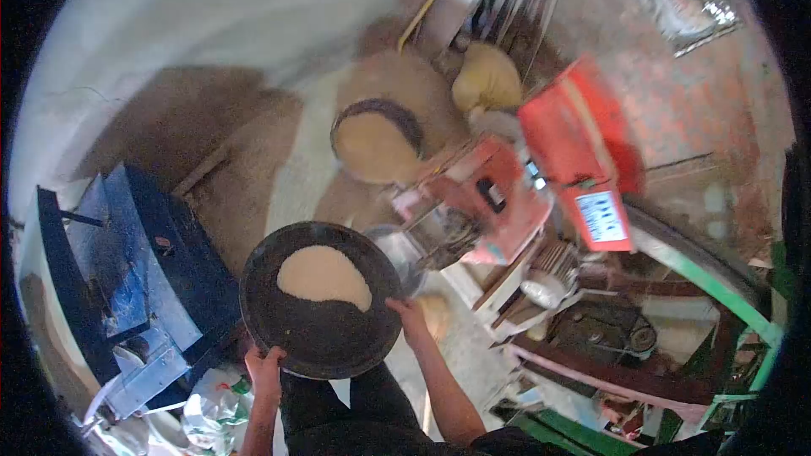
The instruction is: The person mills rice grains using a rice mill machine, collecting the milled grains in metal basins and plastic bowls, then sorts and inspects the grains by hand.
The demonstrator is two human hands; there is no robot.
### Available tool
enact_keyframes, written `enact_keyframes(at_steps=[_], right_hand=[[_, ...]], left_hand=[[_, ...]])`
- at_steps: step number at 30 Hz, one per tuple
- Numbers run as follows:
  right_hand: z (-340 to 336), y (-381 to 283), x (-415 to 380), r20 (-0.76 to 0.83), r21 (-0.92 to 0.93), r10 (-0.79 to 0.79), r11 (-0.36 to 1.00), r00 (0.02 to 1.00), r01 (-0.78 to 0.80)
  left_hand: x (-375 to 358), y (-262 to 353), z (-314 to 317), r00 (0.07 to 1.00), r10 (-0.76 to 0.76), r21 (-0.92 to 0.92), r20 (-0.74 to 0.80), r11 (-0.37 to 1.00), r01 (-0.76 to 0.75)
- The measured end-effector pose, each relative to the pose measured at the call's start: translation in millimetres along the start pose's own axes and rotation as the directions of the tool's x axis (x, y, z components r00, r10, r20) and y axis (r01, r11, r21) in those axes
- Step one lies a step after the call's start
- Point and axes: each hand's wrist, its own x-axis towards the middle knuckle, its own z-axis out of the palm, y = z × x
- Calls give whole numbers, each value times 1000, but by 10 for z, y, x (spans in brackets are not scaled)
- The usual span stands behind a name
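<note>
A wide, round, dark winnowing tray (pixel 312 336) is held out in front of my body. My left hand (pixel 264 369) grips its lower-left rim, thumb on top. On the right rim, my right hand (pixel 409 317) is closed around the edge. A heap of pale grain (pixel 323 277), perhaps rice, lies toward the tray's far side, leaving the near part of the dark surface bare. The fingers under the rim are hidden on both sides.
Beyond the tray stands a round container (pixel 378 145) full of tan grain or husk. A red milling machine (pixel 498 194) with a red hopper (pixel 579 152) and a motor (pixel 549 277) is on the right. At left is a blue metal machine (pixel 160 253), with plastic bags (pixel 215 409) below.
</note>
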Motion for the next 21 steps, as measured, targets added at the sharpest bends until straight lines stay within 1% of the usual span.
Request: enact_keyframes(at_steps=[1, 3, 4, 5, 7, 8, 10, 11, 13, 14, 15, 17, 19, 21], right_hand=[[50, -226, -154, 8, -116, -28, 993, 1000, 28], [190, -644, -525, 11, -140, -116, 983, 993, 116], [296, -858, -696, 8, -148, -175, 974, 985, 174], [373, -999, -853, 11, -159, -195, 968, 981, 194], [528, -1283, -1171, 1, -185, -300, 937, 954, 295], [616, -1375, -1328, -1, -186, -313, 933, 950, 307], [803, -1597, -1600, -36, -182, -410, 899, 911, 398], [906, -1705, -1756, -43, -189, -421, 894, 906, 406], [1171, -1984, -1996, -36, -338, -514, 813, 857, 473], [1317, -2107, -2078, 3, -334, -555, 783, 832, 524], [1485, -2237, -2145, 46, -329, -590, 753, 806, 570], [2008, -2544, -2400, 156, -260, -692, 660, 705, 705], [2454, -2784, -2531, 214, -317, -722, 586, 658, 746], [3016, -3025, -2775, 321, -335, -709, 535, 628, 776]], left_hand=[[-70, 122, -5, 1000, 25, -39, 10, 999, -25], [-207, 344, -73, 998, 41, -97, 39, 995, -37], [-269, 486, -111, 998, 27, -89, 58, 996, -22], [-303, 564, -159, 997, 40, -108, 65, 994, -33], [-389, 753, -271, 991, -2, -84, 132, 996, 14], [-433, 868, -339, 990, 7, -89, 141, 996, 6], [-468, 1136, -427, 978, 95, -75, 185, 994, -83], [-519, 1298, -483, 975, 98, -84, 198, 993, -83], [-635, 1610, -621, 973, 103, -147, 207, 986, -73], [-605, 1599, -698, 966, 168, -257, 197, 960, -115], [-634, 1658, -773, 969, 161, -270, 187, 957, -107], [-642, 1856, -889, 983, 150, -464, 109, 882, -83], [-539, 1997, -1064, 981, 139, -521, 137, 852, -48], [-495, 2081, -1289, 978, 119, -606, 171, 795, 10]])
